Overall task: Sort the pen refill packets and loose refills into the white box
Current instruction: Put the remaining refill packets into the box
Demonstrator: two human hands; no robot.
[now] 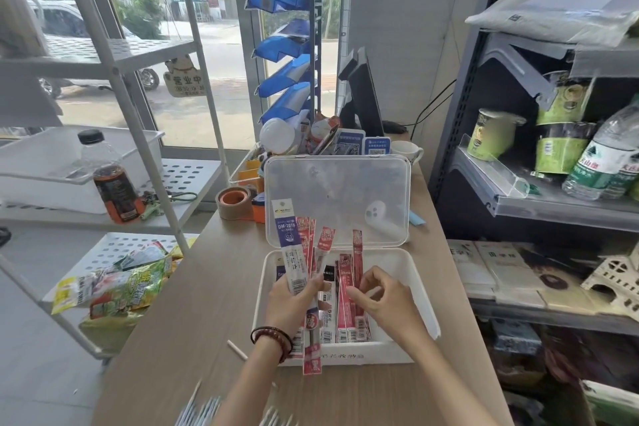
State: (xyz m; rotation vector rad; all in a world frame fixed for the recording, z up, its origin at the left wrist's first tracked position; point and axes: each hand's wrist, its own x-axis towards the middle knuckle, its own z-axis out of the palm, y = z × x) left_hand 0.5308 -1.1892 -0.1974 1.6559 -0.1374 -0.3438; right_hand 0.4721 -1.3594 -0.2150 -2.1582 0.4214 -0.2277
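Counter (pixel 193 322) holds white box (pixel 420 290) nearer right edge.

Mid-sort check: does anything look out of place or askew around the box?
Two things. A red packet's lower end pokes out past the white box's front rim, over the table. A loose refill lies alone on the table left of the box, apart from the blurred bunch at the bottom edge.

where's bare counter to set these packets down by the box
Bare counter lies left of the white box, from the tape roll down to one loose refill, and in a narrower strip right of the box. Behind the lid it is crowded with stands and a mug; loose refills clutter the near edge.
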